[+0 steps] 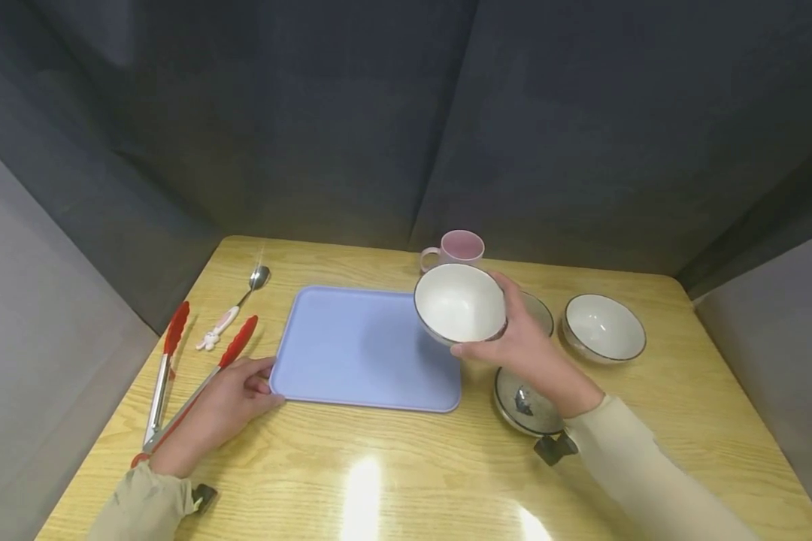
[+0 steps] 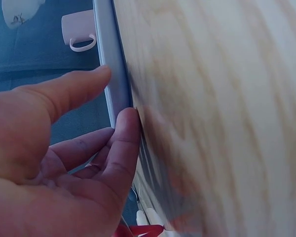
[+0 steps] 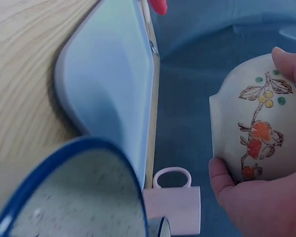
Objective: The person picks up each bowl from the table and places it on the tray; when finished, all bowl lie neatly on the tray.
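Observation:
My right hand [image 1: 517,342] grips a white bowl [image 1: 459,302] with a dark rim, holding it above the right part of the blue tray [image 1: 365,349]. Painted birds, leaves and berries decorate the outside of the held bowl [image 3: 259,126] in the right wrist view; the thumb and fingers lie on opposite sides of it. At the tray's front left corner, my left hand [image 1: 233,394] touches the edge. Its thumb and fingers lie apart at the tray edge [image 2: 111,59] in the left wrist view, with some fingers partly hidden.
Red-tipped tongs [image 1: 156,394] lie spread by the left hand, with a rabbit-handled spoon [image 1: 233,309] beyond. Behind the held bowl stands a pink mug [image 1: 463,246]. To the right are a white bowl [image 1: 605,328], a bowl [image 1: 540,312] partly behind the right hand and a speckled bowl [image 1: 524,406].

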### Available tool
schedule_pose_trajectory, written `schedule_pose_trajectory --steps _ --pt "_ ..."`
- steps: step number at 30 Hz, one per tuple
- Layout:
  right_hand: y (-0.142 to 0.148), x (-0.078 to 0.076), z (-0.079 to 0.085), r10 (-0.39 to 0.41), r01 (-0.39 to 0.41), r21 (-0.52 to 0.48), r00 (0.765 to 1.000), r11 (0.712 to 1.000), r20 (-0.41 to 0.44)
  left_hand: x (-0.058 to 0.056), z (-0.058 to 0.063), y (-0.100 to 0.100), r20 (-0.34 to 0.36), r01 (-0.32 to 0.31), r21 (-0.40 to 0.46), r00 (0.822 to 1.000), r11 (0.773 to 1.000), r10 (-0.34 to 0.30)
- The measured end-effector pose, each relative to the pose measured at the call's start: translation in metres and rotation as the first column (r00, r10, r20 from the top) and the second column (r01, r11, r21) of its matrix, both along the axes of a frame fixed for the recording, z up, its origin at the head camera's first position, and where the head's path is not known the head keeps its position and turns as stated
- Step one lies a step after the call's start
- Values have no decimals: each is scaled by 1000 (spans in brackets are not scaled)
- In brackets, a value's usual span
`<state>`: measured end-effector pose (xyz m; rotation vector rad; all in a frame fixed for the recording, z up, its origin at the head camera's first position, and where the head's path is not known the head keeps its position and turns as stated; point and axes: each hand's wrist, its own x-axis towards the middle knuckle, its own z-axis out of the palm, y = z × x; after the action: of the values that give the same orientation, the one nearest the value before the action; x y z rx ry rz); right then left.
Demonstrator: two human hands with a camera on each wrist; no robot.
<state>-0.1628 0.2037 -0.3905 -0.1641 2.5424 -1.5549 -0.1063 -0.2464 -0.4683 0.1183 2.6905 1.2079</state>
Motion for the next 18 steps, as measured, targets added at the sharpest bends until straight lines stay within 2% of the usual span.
schedule_pose_trajectory --steps 9,14,18 --pt "-29 -20 -1 40 -42 -81 999 996 -30 -1 -2 -1 2 -13 -14 1000 1000 13" --pt "-49 -30 -5 96 -106 -165 993 981 -66 0 0 0 3 -10 -15 1000 1000 10" --pt "-62 -37 -6 108 -118 -156 992 981 -70 0 0 1 13 -5 3 1000 1000 5"
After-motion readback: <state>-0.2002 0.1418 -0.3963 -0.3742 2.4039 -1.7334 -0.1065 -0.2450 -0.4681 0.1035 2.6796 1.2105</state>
